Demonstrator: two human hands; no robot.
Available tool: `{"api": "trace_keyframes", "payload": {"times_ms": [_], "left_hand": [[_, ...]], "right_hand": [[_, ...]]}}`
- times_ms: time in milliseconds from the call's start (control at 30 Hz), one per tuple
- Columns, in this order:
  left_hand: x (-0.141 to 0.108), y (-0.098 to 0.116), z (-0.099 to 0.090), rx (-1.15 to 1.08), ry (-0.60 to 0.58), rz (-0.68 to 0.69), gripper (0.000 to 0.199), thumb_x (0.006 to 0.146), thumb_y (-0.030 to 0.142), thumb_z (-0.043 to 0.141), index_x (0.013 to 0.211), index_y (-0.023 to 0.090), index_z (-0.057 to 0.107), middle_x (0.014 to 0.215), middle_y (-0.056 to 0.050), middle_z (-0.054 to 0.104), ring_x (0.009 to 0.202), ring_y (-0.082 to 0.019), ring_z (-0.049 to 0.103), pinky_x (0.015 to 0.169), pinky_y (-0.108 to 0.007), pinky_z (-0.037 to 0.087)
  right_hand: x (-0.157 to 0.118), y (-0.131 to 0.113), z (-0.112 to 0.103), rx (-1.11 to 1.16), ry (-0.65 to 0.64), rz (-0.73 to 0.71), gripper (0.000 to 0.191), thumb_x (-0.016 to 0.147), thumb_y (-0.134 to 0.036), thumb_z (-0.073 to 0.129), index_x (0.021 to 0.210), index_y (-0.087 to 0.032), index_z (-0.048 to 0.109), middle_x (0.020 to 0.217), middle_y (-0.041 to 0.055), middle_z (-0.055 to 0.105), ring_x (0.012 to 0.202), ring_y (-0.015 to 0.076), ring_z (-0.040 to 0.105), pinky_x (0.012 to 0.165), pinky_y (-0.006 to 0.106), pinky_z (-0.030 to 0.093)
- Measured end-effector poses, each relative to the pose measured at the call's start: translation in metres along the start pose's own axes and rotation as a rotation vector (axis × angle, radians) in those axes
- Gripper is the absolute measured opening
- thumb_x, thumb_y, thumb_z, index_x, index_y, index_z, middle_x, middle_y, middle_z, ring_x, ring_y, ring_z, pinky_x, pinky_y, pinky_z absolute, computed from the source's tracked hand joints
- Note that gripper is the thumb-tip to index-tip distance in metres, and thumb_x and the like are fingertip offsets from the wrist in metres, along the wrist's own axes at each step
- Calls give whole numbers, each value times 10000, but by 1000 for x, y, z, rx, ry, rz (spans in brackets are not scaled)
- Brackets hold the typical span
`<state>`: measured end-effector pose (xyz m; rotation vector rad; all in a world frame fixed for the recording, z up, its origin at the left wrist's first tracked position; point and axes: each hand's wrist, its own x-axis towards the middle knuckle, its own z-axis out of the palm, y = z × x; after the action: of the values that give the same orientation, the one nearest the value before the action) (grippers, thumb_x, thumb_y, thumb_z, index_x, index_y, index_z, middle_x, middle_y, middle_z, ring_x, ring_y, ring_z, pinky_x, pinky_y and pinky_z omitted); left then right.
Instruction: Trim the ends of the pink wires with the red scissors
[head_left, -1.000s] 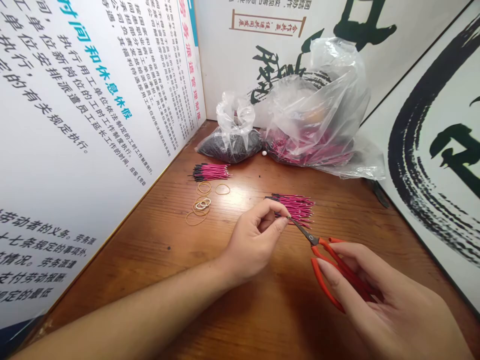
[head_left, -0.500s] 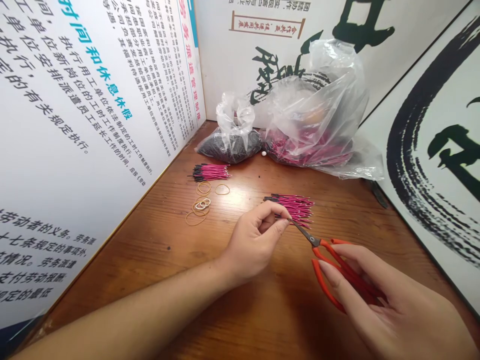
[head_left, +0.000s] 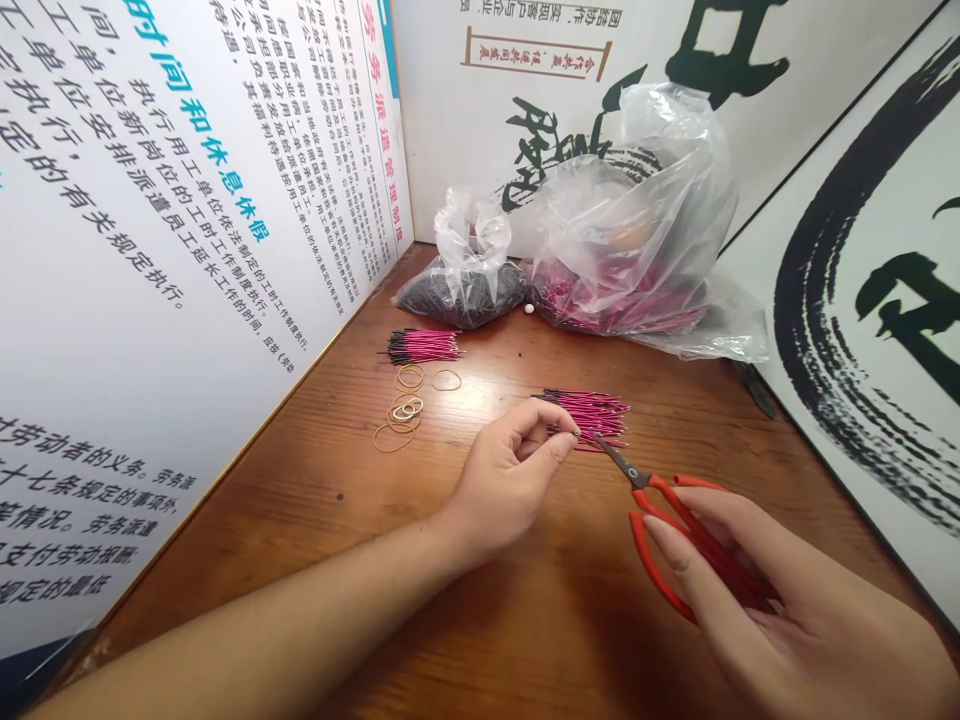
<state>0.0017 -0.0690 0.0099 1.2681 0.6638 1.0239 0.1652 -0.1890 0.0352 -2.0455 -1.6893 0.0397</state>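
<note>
My left hand (head_left: 517,470) is closed in a pinch over the table, with a tiny dark tip showing between thumb and forefinger; the rest of that piece is hidden. In my right hand (head_left: 780,590) is a pair of scissors with red handles (head_left: 664,570), its dark blades pointing up and left. The blade tips stand a little apart from the pinched fingers. Just behind both lies a loose pile of pink wires with black ends (head_left: 596,415), partly covered by my left fingers.
A neater bundle of pink and black wires (head_left: 427,346) lies farther left, with several rubber bands (head_left: 397,437) in front of it. Behind stand a plastic bag of black pieces (head_left: 461,290) and a larger bag of pink wires (head_left: 622,290). Printed panels (head_left: 225,300) enclose the table.
The scissors have drawn back slightly to the right, so their tips no longer meet the left fingertips. My left hand has stayed nearly still, keeping its pinch.
</note>
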Motion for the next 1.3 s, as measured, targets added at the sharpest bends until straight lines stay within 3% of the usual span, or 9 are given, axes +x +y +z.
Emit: {"api": "trace_keyframes", "payload": {"times_ms": [133,300,433,667,933,1300], "left_hand": [[0,0,0,-3,5,-8,90,890,232,574,867,146,566,646,56,389,576,-89,297,526,-238,229],[-2,1,0,-50,9,-33,99,888,237,582,867,144,556,678,48,438,590,-85,335,546,-233,266],[-1,1,0,-87,9,-40,83,884,228,572,865,148,556,690,42,467,609,-89,376,576,-239,304],[-2,1,1,-94,-12,-35,91,886,235,570,855,150,554,672,47,445,599,-88,350,565,-244,280],[-4,1,3,-58,-19,12,90,886,244,575,867,164,539,676,43,426,592,-98,326,534,-243,263],[-3,0,3,-19,-12,41,96,896,255,568,861,170,540,695,39,439,606,-102,336,548,-242,280]], "right_hand": [[5,-11,-3,-3,18,-66,251,923,-499,541,934,-295,686,626,-62,686,456,111,629,471,207,487],[9,-8,-5,-1,-2,-178,139,916,-434,579,939,-308,634,707,-95,729,512,82,670,439,141,476],[6,-7,-3,17,-5,-145,126,911,-441,587,940,-323,621,723,-115,726,535,67,671,461,128,477],[2,-16,-1,59,-3,39,200,908,-513,553,951,-336,637,761,-105,718,603,80,670,545,173,487],[5,-8,-4,26,25,-143,150,911,-454,585,976,-320,603,711,-108,723,517,60,670,454,104,481],[6,-10,-2,47,14,-108,161,900,-454,598,954,-305,628,721,-89,727,534,75,673,475,129,486]]}}
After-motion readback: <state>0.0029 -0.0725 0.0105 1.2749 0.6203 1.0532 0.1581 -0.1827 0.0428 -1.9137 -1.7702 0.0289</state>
